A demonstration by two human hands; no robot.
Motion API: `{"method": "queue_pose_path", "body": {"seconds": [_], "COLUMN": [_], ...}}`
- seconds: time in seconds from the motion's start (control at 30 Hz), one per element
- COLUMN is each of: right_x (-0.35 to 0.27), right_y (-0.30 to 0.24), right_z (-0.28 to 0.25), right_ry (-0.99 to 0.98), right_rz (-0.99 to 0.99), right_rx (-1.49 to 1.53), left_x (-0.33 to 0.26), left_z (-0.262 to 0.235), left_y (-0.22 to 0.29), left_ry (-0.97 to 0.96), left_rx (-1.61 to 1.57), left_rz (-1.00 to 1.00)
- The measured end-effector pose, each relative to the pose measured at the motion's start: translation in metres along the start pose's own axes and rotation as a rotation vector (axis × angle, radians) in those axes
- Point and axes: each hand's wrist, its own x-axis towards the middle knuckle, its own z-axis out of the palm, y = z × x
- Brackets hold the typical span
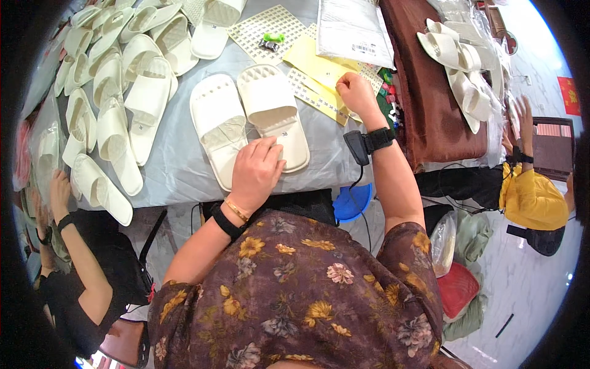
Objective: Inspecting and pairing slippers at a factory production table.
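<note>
A pair of cream slippers lies side by side at the table's front: the left slipper and the right slipper, which has a small size sticker on its heel area. My left hand rests across their inner edges, fingertips on the right slipper's sole beside the sticker and thumb a little apart. Over the yellow sticker sheets my right hand is closed, thumb and forefinger brought together. Whatever may be between those fingertips is too small to make out.
Many cream slippers lie piled at left. Behind are a sticker sheet, a green item and a white plastic package. More slippers lie on brown cloth. Co-workers' arms show at left, another person at right.
</note>
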Motion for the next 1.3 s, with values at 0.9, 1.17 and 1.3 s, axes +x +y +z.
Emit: {"method": "queue_pose_path", "body": {"seconds": [0.9,1.17,1.3], "right_x": [-0.080,-0.128,-0.130], "right_y": [-0.049,-0.059,-0.047], "right_z": [0.005,0.055,0.055], "right_ry": [0.126,0.049,0.033], "right_rz": [-0.063,-0.174,-0.109], "right_rx": [0.313,0.453,0.546], "left_x": [0.017,0.023,0.017], "left_z": [-0.052,-0.004,-0.035], "left_y": [-0.009,-0.018,-0.014], "left_ry": [-0.091,0.105,0.141], "left_rx": [0.062,0.182,0.002], "left_rz": [-0.346,-0.280,-0.301]}}
